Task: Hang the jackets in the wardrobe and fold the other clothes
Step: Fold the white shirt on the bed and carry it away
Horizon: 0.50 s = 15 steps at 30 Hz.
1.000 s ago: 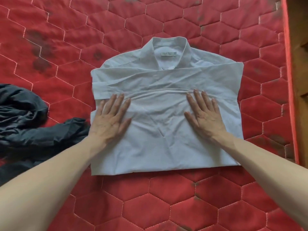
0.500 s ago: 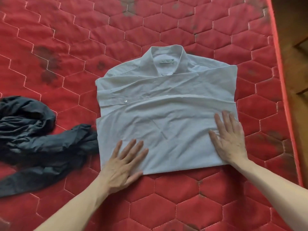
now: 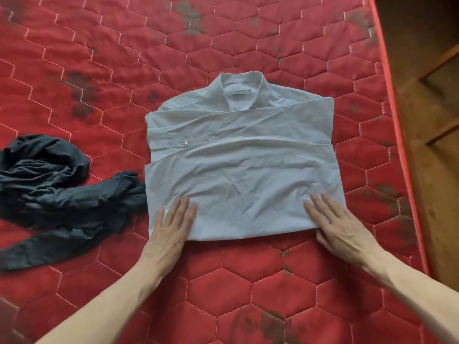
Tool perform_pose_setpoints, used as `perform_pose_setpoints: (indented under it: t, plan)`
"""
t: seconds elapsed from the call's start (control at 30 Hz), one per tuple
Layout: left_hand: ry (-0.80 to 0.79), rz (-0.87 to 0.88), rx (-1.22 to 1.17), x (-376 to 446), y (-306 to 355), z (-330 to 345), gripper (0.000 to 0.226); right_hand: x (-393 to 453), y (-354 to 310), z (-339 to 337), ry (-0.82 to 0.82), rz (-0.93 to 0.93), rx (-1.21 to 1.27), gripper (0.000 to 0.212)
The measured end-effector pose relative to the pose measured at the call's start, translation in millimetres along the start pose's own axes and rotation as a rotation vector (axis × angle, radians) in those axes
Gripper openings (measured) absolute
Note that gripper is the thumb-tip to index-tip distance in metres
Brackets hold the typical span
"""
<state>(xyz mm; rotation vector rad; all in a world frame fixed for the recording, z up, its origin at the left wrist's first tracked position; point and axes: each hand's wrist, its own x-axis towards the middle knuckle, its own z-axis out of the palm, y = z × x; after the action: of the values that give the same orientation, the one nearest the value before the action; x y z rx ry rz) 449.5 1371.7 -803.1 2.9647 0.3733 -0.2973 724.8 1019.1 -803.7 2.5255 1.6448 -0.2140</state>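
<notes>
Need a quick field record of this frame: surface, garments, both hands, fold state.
surface: red quilted mattress
shirt: white shirt, collar away from the person, sleeves folded across the front, lying flat
other garment: dark garment, crumpled, left of the shirt, touching its left edge
left hand: left hand flat on the shirt's near left corner
right hand: right hand flat on the near right corner
fold state: partly folded, bottom fold not yet made

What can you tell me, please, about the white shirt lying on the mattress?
The white shirt is a thin, slightly creased woven fabric, lying flat on the red quilted mattress, collar at the far end with a label inside. Its sleeves are folded across the body; one buttoned cuff shows at the left. The left hand and right hand lie flat on its near corners. A dark garment touches its left edge.
</notes>
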Motion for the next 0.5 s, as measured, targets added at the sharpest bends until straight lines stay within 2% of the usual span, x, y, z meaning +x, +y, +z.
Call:
perform_pose_setpoints:
  t: [0.1, 0.23, 0.3, 0.37, 0.43, 0.5]
  plan:
    - [-0.094, -0.16, -0.179, -1, 10, -3, 0.097, 6, -3, -9, 0.031, 0.059, -0.033, 0.063]
    - [-0.088, -0.167, -0.209, -14, 9, -12, 0.092, 5, -3, -16, -0.025, 0.256, 0.052, 0.073]
    - [-0.078, -0.149, -0.196, -22, 1, -18, 0.089, -3, 3, -18, -0.057, 0.289, 0.08, 0.079]
    - [-0.046, -0.061, -0.102, -32, -10, -23, 0.083, -13, 8, -23, -0.063, 0.231, 0.037, 0.078]
    - [-0.086, 0.023, 0.004, -42, -17, -28, 0.076, -25, 12, -27, -0.011, 0.126, -0.029, 0.069]
    - [-0.109, 0.064, 0.074, -50, -20, -35, 0.078, -38, 10, -29, 0.042, 0.045, -0.061, 0.071]
